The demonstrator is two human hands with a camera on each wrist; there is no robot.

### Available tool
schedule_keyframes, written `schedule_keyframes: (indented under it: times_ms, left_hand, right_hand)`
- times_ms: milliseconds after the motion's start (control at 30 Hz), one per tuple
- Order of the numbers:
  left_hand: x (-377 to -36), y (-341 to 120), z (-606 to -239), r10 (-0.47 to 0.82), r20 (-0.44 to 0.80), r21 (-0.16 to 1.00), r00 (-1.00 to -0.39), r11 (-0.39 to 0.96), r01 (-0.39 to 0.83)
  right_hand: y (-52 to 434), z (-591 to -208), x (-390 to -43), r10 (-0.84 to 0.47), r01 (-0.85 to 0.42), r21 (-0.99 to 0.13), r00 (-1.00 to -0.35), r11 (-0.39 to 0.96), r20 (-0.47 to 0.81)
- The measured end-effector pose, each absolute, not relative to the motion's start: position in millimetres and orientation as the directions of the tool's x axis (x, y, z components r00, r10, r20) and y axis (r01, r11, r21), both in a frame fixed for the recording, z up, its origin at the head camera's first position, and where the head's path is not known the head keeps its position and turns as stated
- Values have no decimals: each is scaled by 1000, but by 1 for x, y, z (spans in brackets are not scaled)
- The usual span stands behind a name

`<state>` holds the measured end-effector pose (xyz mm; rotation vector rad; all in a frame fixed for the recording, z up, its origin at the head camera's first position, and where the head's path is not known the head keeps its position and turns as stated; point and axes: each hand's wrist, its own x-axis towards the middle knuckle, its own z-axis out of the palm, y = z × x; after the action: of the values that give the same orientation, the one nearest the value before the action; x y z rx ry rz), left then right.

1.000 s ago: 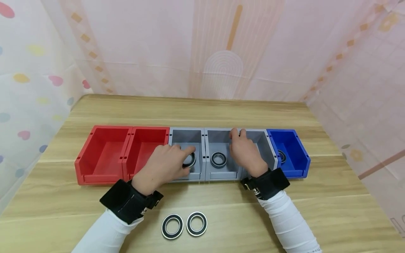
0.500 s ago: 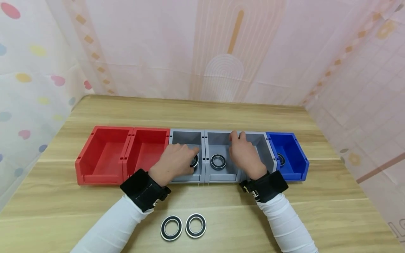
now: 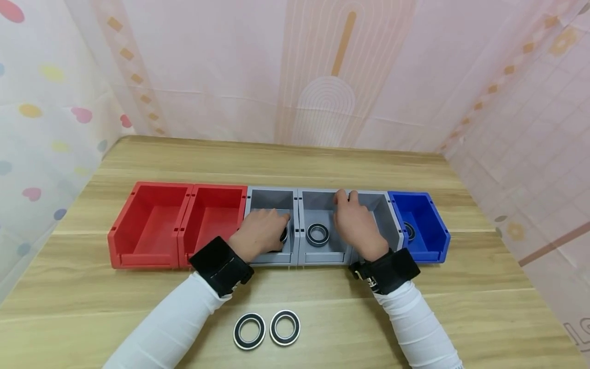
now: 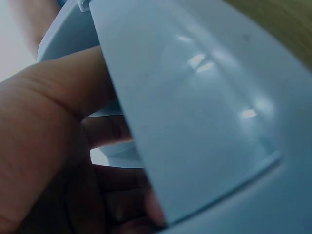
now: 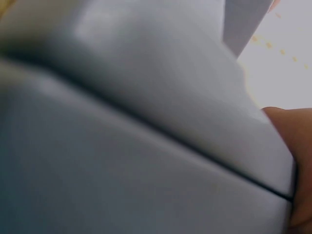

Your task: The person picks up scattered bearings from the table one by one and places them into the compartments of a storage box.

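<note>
In the head view my left hand (image 3: 264,229) reaches into the left grey bin (image 3: 272,196), fingers curled round a black-and-silver ball bearing (image 3: 283,236) that is mostly hidden under it. The left wrist view has the fingers (image 4: 114,129) behind the bin's front wall. My right hand (image 3: 358,226) grips the divider between the other two grey bins, its fingertips over the far end and its thumb hidden. Another bearing (image 3: 318,234) lies flat in the middle grey bin (image 3: 318,197), left of this hand. The right wrist view is mostly grey bin wall (image 5: 146,165).
Two red bins (image 3: 149,215) adjoin the grey ones on the left. At the right end, a blue bin (image 3: 426,225) has a smaller-looking bearing (image 3: 409,231) by its left wall. Two bearings, one left (image 3: 249,331) and one right (image 3: 285,328), lie on the wooden table (image 3: 359,328) in front.
My left hand has moved right and deeper into the left grey bin, closing over the bearing, which has shifted slightly right. My right hand has stayed on the divider.
</note>
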<state>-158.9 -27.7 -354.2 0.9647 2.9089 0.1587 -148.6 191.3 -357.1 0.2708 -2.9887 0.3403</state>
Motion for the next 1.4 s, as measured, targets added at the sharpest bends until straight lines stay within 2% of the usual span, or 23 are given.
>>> schedule_keyframes:
  times_ms: [300,567,800,967,1167,1400]
  left_hand:
    - [-160,-20,-352,541,-102,84,-835,841,535]
    - [-156,-18,-356,532,-118,17,-838,845,534]
    - [-147,-23,-355,542,-80,88,-836,840,536]
    - [-132,-34,-351,603,43,71,-797,793,604]
    - [-112,-45,-344,638,170,101,-751,746,658]
    - [-89,-48,-331,725,222,93,-651,649,755]
  right_hand:
    - [191,-355,-149,-161,-188,-207,-977,960,140]
    - [192,-357,-146,-161,-188,-202,-976,961,144]
    - [190,-360,-144,-164,-195,-209,-974,958,155]
    - [190,-359,-145,-158,-187,-218,-977,958,147]
    - [190,-356,-147,-160,-190,-213,-975,958,152]
    - [189,-357,-146,-173,-206,-195,-970,959,172]
